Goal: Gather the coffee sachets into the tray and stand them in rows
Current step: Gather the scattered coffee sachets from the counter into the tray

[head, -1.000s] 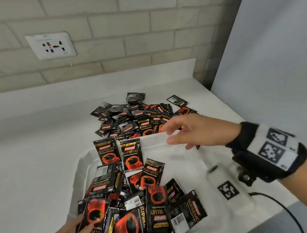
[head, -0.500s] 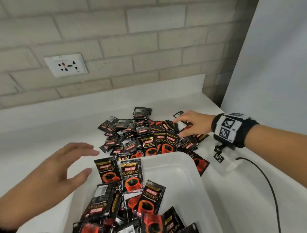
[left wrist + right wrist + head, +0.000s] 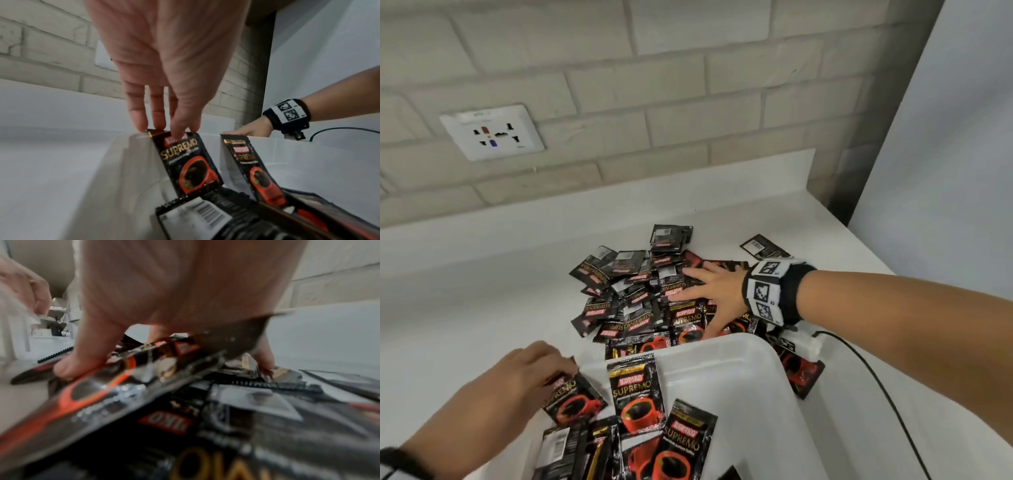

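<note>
moved since half a second ago: left hand (image 3: 517,380) down from mid-air, pinching upright sachet (image 3: 187,160) at tray (image 3: 756,383) corner; right hand (image 3: 717,294) shifted, fingers spread flat on sachet pile (image 3: 633,291) behind tray.

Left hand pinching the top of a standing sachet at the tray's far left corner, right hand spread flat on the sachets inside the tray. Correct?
Not quite. The right hand is spread flat on the loose pile of sachets on the counter, beyond the tray, not inside it; the head view shows this. The rest holds: the left hand pinches the top of a standing sachet at the tray's far left corner.
</note>
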